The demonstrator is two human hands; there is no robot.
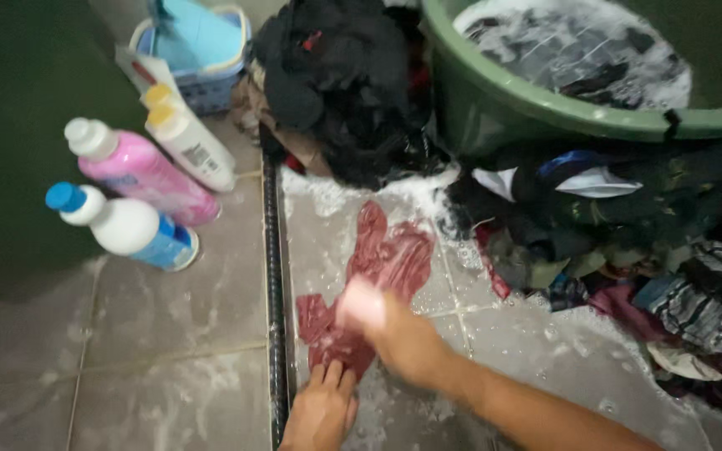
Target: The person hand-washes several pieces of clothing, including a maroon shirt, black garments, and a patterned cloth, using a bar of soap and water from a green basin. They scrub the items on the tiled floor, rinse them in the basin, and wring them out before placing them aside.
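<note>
Here: red garment (382, 276) (wet, soapy) beside floor drain (275, 284), long axis parallel; left hand (323, 409) flat, pinning hem; right hand (394, 330) blurred, grip indeterminable.

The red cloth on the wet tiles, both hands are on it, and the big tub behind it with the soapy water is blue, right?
Not quite. In the head view the tub of soapy water is green, not blue. The rest holds: the red cloth lies on the wet tiles, with the left hand and right hand on it.

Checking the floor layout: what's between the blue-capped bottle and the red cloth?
In the head view, wet grey tile and a dark drain grate separate the blue-capped bottle from the red cloth.
</note>
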